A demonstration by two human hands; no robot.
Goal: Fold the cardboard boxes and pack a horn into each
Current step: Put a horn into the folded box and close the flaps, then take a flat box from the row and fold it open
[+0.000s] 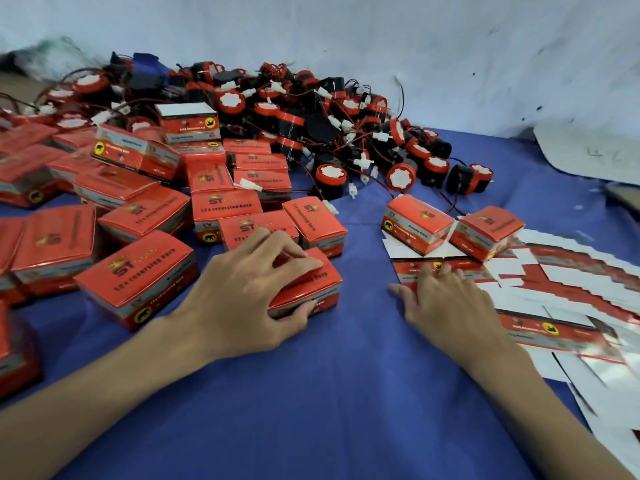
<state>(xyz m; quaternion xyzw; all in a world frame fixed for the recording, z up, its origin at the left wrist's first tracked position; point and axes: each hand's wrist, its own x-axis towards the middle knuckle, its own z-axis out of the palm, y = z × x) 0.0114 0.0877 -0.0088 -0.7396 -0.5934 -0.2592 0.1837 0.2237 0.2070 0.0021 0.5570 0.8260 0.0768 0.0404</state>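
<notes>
The left grip (249,292) curled round a closed box (322,289) at frame centre; the right grip (446,299), spread flat, apparently pressed a flat blank (407,271) centre-right. Loosely tucked, the box's flap might spring open.

Left hand (249,289) curled, gripping; right hand (446,299) flat, fingers spread.

A blue cloth (346,393) covers the work surface, meeting a pale, scuffed wall (346,36) flecked with dark marks, under even light
</notes>
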